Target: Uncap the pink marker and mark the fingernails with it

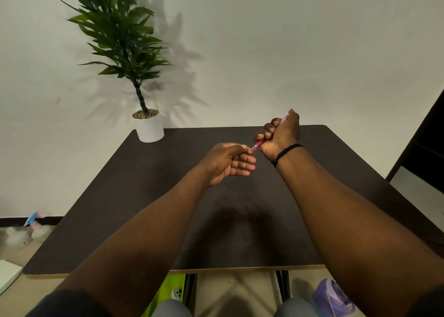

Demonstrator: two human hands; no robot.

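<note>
Against the far wall, 1 dark brown table (144,196) fills the middle of the scene, its near edge running across the lower part and its far right corner rounded. At its far left corner stands 1 white pot (150,129) filled with pebbles, and from them rises 1 green leafy plant (117,25) on a dark ringed stem. Nothing on the tabletop lies between the pot and the hands.

Above the table, 2 bare forearms reach in from the near edge. The right hand (280,134) is raised over the far right part of the table, its fingers curled tight round 1 pink pen (258,145); the pen runs through the fist, its top showing above the knuckles and its tip pointing down and left. A black band (286,153) circles that wrist. The left hand (228,162) is held just left of the pen, palm turned toward it, lower fingers straight and loose, while thumb and forefinger meet at the pen's tip; whether they pinch it or only touch it cannot be told.

Below the near edge sit 1 purple container (332,297) at the right, 1 lime-green object (168,290) in the middle, and 1 white box (8,275) at the left on the floor.
</note>
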